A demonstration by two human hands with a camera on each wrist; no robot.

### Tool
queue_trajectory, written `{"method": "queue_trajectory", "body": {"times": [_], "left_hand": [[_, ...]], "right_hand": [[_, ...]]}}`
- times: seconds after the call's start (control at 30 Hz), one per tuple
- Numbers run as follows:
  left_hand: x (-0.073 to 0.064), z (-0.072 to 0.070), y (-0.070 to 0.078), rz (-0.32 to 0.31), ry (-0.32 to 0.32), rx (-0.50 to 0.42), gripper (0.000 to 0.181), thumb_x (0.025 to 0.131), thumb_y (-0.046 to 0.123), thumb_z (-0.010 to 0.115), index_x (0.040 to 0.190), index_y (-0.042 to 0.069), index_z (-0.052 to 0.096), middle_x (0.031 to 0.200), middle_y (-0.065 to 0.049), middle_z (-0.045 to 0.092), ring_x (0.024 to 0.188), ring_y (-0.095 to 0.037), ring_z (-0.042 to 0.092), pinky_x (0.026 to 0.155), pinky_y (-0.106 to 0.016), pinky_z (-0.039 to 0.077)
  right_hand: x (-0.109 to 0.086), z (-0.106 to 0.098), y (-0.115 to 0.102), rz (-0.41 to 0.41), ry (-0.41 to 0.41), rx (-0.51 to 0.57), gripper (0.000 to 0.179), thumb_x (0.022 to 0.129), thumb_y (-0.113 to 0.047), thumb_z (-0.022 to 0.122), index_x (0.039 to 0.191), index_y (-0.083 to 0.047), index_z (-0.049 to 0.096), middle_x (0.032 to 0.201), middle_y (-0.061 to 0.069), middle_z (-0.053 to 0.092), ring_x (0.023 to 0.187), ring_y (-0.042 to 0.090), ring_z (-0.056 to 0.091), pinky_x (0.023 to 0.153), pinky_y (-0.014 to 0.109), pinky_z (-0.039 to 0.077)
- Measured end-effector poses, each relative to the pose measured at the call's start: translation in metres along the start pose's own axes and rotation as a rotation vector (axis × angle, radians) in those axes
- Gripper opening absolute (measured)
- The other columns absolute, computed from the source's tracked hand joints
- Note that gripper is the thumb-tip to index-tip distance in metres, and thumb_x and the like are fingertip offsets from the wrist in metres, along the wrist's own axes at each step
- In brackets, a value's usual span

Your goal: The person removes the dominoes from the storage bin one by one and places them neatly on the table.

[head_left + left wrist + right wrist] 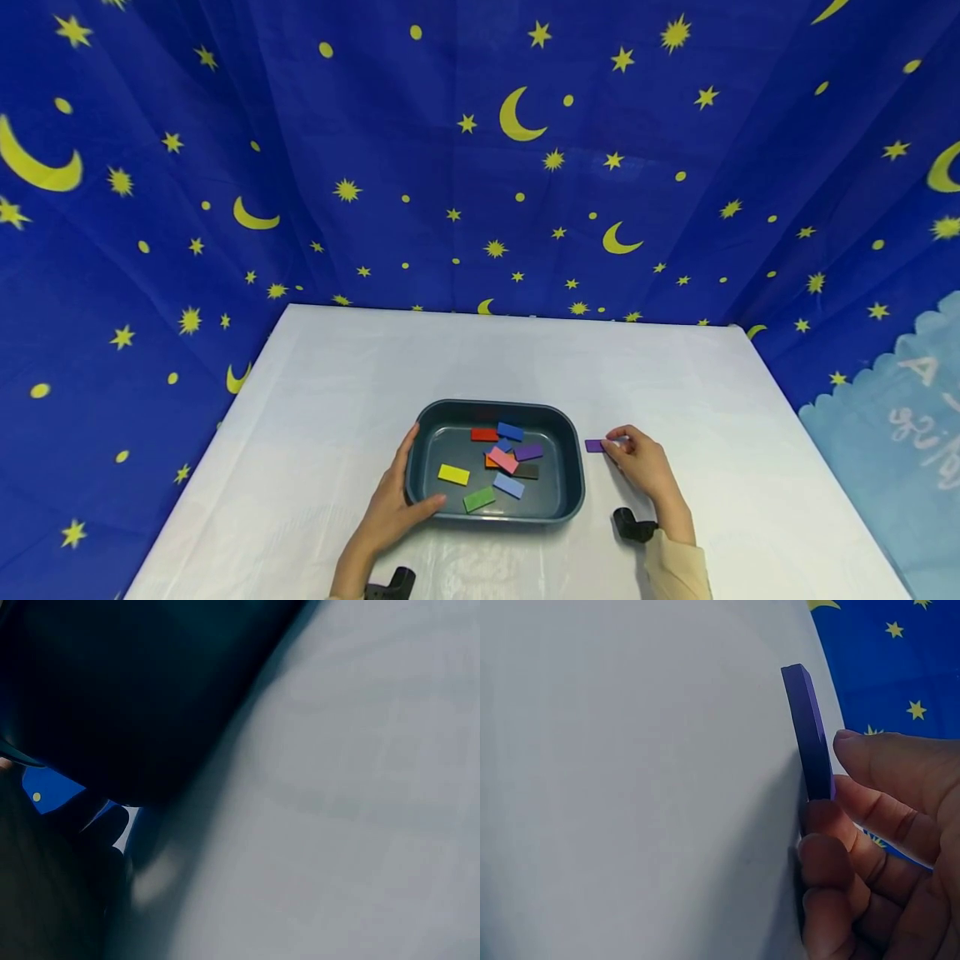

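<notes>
A dark grey-blue plastic basin (558, 508) stands on the white table, with several coloured rectangular domino blocks lying loose inside. My left hand (393, 492) grips its left near corner, thumb over the front rim and fingers along the left wall. Only the dark outside of the basin (135, 690) and part of the shaded hand (56, 862) show in the left wrist view. To the right of the basin, my right hand (641, 462) pinches a purple domino block (593, 446) by one end. In the right wrist view this block (810, 735) stands out past the fingertips.
Inside the basin are yellow (453, 474), green (479, 499), pink (502, 460), red (483, 434) and other blocks, some overlapping. The white tabletop (337, 375) reaches back to a blue curtain (420, 150) with yellow moons and stars, which also hangs at both sides.
</notes>
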State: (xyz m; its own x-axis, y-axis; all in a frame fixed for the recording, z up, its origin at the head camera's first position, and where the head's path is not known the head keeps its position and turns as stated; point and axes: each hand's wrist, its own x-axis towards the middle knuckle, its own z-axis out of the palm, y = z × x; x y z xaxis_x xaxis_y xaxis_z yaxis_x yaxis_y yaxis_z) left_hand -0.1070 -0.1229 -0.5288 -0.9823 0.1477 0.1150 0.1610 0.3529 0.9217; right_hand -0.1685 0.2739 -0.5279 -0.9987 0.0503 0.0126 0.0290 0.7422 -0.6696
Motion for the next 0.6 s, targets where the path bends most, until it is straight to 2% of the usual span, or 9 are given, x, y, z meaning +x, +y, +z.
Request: {"method": "queue_trajectory", "body": {"times": [0.13,0.27,0.43,0.53,0.6], "left_hand": [[0.002,0.004,-0.018,-0.001,0.001,0.006,0.102,0.072,0.027,0.078,0.152,0.034,0.015,0.151,-0.013,0.027,0.127,-0.039,0.037,0.094,-0.066,0.030],[0.003,0.004,-0.025,0.017,-0.002,-0.003,0.102,0.072,0.028,0.078,0.152,0.036,0.014,0.152,-0.012,0.026,0.128,-0.040,0.036,0.094,-0.067,0.029],[0.003,0.004,-0.022,-0.010,-0.010,0.011,0.102,0.073,0.028,0.078,0.152,0.037,0.013,0.153,-0.012,0.025,0.129,-0.040,0.035,0.094,-0.066,0.029],[0.002,0.003,-0.015,-0.036,-0.011,0.006,0.102,0.073,0.026,0.077,0.153,0.031,0.013,0.152,-0.015,0.025,0.128,-0.042,0.035,0.094,-0.066,0.029],[0.000,0.000,-0.004,-0.036,-0.013,-0.003,0.101,0.073,0.024,0.077,0.153,0.024,0.015,0.151,-0.019,0.026,0.127,-0.044,0.036,0.094,-0.067,0.029]], "right_hand": [[0.000,0.000,-0.001,0.005,-0.006,-0.001,0.018,0.089,-0.016,0.067,0.099,-0.002,0.065,0.061,-0.002,0.052,0.055,0.014,0.047,0.056,0.029,0.037],[0.000,-0.002,-0.004,0.021,-0.019,-0.006,0.019,0.090,-0.018,0.066,0.100,-0.001,0.064,0.061,-0.002,0.053,0.055,0.014,0.048,0.055,0.029,0.037],[-0.002,-0.012,-0.015,-0.013,-0.013,-0.067,0.020,0.089,-0.016,0.066,0.100,0.001,0.063,0.060,-0.002,0.053,0.052,0.014,0.045,0.051,0.029,0.035],[-0.001,-0.019,-0.027,-0.092,0.021,-0.116,0.021,0.088,-0.014,0.067,0.100,0.003,0.063,0.059,-0.002,0.049,0.051,0.014,0.041,0.050,0.030,0.035],[0.002,-0.023,-0.039,-0.145,0.040,-0.134,0.021,0.088,-0.014,0.067,0.100,0.003,0.064,0.059,-0.002,0.048,0.050,0.014,0.041,0.049,0.030,0.036]]}}
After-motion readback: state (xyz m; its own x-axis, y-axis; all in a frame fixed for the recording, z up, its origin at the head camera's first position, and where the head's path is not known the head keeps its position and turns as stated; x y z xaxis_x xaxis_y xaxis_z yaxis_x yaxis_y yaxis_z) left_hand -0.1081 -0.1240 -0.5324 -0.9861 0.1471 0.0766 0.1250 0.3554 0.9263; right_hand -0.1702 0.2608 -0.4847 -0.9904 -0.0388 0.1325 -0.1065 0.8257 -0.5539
